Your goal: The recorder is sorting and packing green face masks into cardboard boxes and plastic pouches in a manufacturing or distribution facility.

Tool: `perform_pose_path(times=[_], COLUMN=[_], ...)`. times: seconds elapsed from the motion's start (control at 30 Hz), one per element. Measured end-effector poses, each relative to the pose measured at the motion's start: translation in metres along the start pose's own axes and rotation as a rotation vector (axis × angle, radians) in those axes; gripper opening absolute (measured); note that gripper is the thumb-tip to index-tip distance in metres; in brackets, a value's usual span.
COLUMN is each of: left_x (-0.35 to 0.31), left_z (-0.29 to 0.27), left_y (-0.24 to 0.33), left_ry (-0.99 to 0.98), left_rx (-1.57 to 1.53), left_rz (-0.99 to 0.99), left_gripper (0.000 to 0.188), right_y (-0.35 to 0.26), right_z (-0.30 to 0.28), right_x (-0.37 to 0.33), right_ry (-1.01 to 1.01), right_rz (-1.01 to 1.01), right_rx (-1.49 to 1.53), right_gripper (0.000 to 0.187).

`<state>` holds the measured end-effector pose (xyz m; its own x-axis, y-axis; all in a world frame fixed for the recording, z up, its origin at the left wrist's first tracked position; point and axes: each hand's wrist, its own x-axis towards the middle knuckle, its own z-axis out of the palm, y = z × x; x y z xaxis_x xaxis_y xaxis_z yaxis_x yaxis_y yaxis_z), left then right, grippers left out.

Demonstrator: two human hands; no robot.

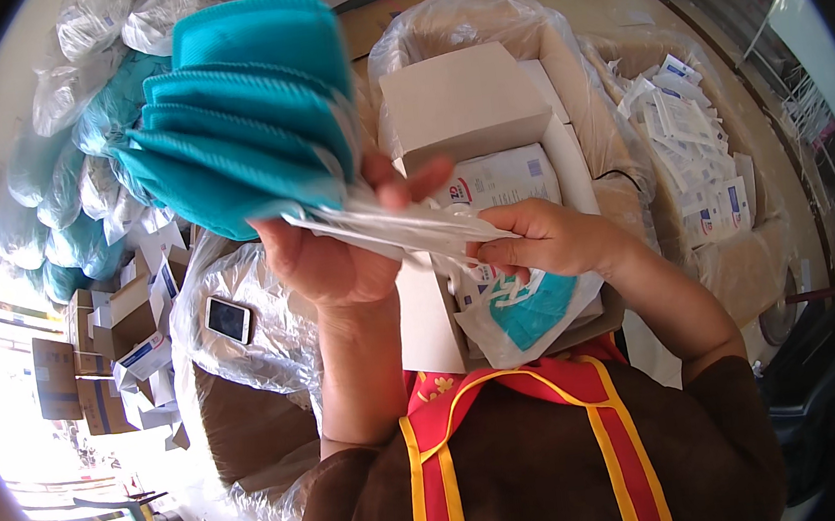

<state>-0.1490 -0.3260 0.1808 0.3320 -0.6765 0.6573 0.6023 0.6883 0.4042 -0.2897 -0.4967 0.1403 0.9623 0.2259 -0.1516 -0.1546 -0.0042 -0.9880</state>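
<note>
Head view: a fanned bundle of teal masks [242, 107] is up in the left hand [336, 253], above and left of an open white box [452, 96], while the right hand [551, 238] pinches the bundle's white loops [389, 225].

The hands are apart, joined only by the gathered loops; the left one curls around the bundle's loop end, though how firmly its blurred fingers close is hard to tell. Below the right hand, a clear pouch [485, 339] with a teal mask showing lies over the box's near end. The bundle should be light and soft, its layers apt to splay and slide; the loops look thin and likely to tangle, so gripping the gathered mask edges beside them seems surest.
</note>
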Motion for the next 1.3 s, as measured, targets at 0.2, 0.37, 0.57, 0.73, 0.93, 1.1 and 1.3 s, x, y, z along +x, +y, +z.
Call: perform_pose_path(times=[0.2, 0.37, 0.57, 0.73, 0.93, 1.1, 1.3], left_x=[-0.018, -0.028, -0.021, -0.026, -0.024, -0.024, -0.027], left_z=[-0.031, 0.032, 0.062, 0.058, 0.059, 0.065, 0.064], left_y=[0.031, 0.049, 0.026, 0.019, 0.013, 0.013, 0.015], left_ry=[-0.259, -0.255, -0.479, -0.688, -0.744, -0.768, -0.763], left_rx=[0.181, 1.175, 1.919, 2.114, 2.084, 2.095, 2.096], left_rz=[-0.183, -0.508, -0.736, -0.702, -0.605, -0.660, -0.667], left_gripper=[0.033, 0.045, 0.048, 0.033, 0.025, 0.024, 0.024], right_y=[-0.035, -0.043, -0.043, -0.033, -0.053, -0.052, -0.057], right_z=[-0.019, -0.011, -0.003, -0.008, -0.014, -0.004, 0.000], right_x=[-0.027, -0.027, -0.018, -0.023, -0.035, -0.025, -0.026], right_ry=[0.191, 0.275, 0.243, 0.007, -0.120, -0.044, -0.120], right_rz=[-0.382, -0.475, -0.498, -0.249, -0.025, -0.085, -0.288], right_rx=[-0.877, -1.184, -1.093, -0.716, -0.351, -0.848, -0.905], right_gripper=[0.022, 0.025, 0.029, 0.037, 0.044, 0.026, 0.017])
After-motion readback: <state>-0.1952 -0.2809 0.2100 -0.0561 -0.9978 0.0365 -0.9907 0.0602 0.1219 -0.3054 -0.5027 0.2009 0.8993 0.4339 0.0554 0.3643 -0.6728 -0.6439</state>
